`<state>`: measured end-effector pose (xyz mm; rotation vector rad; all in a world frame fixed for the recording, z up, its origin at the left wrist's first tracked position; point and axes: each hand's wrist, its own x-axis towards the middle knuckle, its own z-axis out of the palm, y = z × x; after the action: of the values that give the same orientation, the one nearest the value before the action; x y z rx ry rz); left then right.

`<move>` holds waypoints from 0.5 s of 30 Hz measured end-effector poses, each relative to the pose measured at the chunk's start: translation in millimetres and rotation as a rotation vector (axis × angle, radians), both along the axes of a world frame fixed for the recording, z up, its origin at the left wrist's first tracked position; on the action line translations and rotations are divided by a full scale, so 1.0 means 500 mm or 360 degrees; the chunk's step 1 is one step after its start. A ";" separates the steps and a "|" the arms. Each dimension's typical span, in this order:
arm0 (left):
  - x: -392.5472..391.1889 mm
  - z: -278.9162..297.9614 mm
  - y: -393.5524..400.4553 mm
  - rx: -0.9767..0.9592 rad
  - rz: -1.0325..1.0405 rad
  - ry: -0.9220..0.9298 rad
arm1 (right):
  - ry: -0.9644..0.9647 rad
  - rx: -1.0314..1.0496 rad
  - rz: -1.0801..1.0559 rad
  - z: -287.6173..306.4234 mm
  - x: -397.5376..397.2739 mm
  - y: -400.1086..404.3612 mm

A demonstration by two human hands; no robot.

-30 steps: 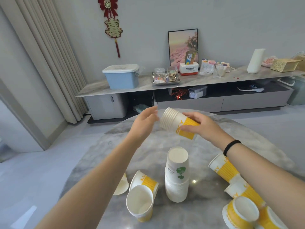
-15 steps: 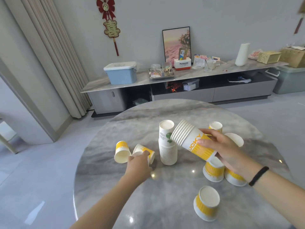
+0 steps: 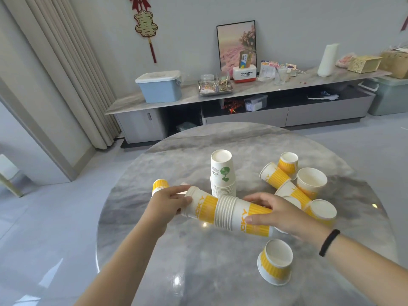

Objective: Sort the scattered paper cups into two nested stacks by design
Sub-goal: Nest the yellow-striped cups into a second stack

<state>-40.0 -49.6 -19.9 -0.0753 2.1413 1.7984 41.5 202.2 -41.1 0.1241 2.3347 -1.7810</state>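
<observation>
My right hand grips a nested stack of yellow-banded cups, held sideways above the round marble table. My left hand holds one yellow-banded cup with its bottom end pushed into the mouth of that stack. Behind them stands an upside-down stack of white cups with a green tree print. One yellow cup sits upside down just behind my left hand. Several loose yellow cups lie to the right, and another rests upside down near the front.
A low grey cabinet runs along the far wall, carrying a blue lidded box, a framed picture and other clutter. Curtains hang at the left. Grey floor surrounds the table.
My left hand lifted a yellow cup from the table's left side and brought it to the stack's mouth. My right hand lowered the stack and turned it level.
</observation>
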 end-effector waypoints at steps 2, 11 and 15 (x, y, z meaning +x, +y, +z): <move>0.008 -0.002 0.012 0.0178 -0.0089 -0.0185 | 0.0001 0.0003 0.0046 -0.006 -0.002 -0.015; -0.086 -0.065 0.031 -0.0867 0.0194 0.0423 | 0.0009 0.0100 -0.0155 -0.047 -0.034 -0.031; -0.135 -0.128 0.032 -0.1161 -0.0051 0.0363 | -0.0003 0.0149 -0.0155 -0.054 -0.043 -0.030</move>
<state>-107.6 -33.5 -83.7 -0.0097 2.8327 0.9581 19.9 187.2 -68.1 0.2578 2.4507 -1.7129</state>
